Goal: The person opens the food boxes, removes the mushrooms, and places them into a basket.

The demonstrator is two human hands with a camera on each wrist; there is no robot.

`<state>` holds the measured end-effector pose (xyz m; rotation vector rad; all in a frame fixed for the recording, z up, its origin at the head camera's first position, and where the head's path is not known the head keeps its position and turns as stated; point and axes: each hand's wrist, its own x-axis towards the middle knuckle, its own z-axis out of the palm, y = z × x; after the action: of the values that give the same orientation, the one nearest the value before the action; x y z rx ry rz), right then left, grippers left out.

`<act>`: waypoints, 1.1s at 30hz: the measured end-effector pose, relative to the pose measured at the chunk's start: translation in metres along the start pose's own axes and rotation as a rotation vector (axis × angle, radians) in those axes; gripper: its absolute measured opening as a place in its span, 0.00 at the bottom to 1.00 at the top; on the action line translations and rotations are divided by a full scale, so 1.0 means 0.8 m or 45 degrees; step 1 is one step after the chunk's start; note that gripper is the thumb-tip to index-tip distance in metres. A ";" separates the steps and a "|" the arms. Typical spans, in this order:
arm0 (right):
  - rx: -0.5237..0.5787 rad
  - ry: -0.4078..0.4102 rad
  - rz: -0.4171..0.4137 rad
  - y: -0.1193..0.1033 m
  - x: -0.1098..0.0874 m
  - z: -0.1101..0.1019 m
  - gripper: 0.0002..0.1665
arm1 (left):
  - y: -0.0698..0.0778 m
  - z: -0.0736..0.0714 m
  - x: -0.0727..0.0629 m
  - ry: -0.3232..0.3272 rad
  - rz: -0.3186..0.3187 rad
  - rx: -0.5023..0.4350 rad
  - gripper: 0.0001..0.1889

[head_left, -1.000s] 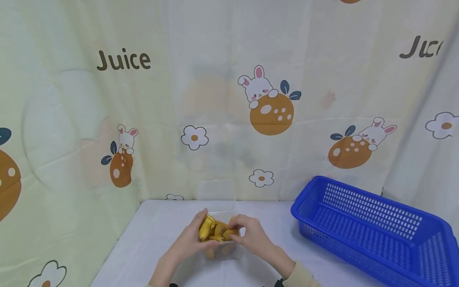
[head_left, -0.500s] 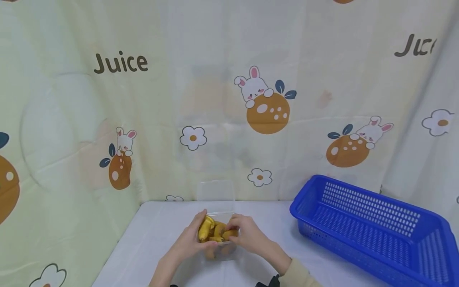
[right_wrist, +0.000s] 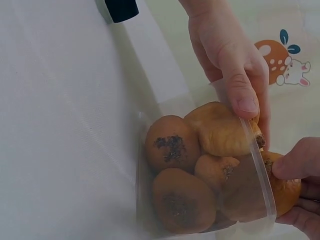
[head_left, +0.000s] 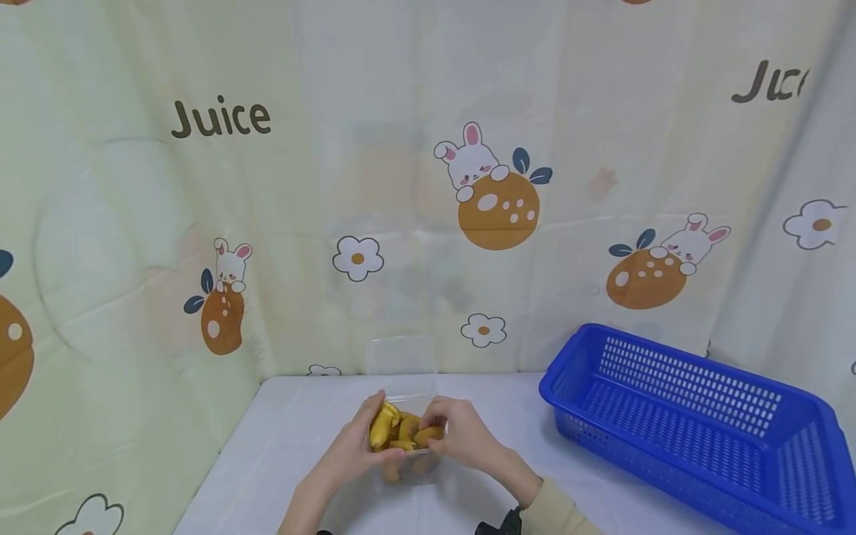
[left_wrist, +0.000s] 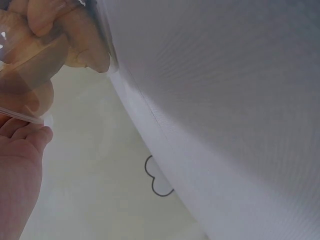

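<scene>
A clear plastic box (head_left: 438, 474) holds yellow banana-like pieces (head_left: 383, 426) and round brown, bun-like pieces (right_wrist: 182, 200) with dark speckled patches. Its clear lid (head_left: 401, 355) stands raised at the back. My left hand (head_left: 351, 444) grips the box's left side, thumb over the front rim. In the left wrist view, that hand's fingers (left_wrist: 25, 134) curl at the rim. My right hand (head_left: 466, 438) pinches a yellow-brown bun-like piece (right_wrist: 286, 192) at the box's right end, between thumb and fingers. The box's back is partly hidden by its contents and my hands.
To the right stands a blue perforated plastic basket (head_left: 575, 423) on the white-covered table (head_left: 267, 446). Behind the table hangs a printed curtain (head_left: 401, 186). A black strap-like item (head_left: 501, 522) shows beside the right sleeve (head_left: 555, 509).
My right hand has shifted slightly left and stays around the bun-like piece. The head view has turned a little. My left hand and the box look the same.
</scene>
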<state>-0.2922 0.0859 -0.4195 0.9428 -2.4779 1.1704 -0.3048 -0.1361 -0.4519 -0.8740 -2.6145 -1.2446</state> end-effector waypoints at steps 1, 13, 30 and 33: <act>0.009 0.010 0.001 0.000 0.000 0.000 0.13 | 0.000 0.000 0.000 -0.001 -0.002 -0.002 0.51; 0.137 0.113 -0.040 -0.011 0.003 -0.011 0.13 | 0.001 -0.004 0.000 -0.008 -0.024 -0.005 0.51; 0.037 0.542 0.065 0.017 -0.023 -0.102 0.12 | 0.000 -0.005 0.000 -0.010 -0.057 0.003 0.53; 0.000 0.614 0.083 0.031 -0.038 -0.122 0.13 | 0.000 -0.006 -0.001 -0.013 -0.059 -0.002 0.52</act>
<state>-0.2903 0.1853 -0.3854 0.5029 -2.1290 1.2428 -0.3052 -0.1398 -0.4494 -0.8267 -2.6570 -1.2563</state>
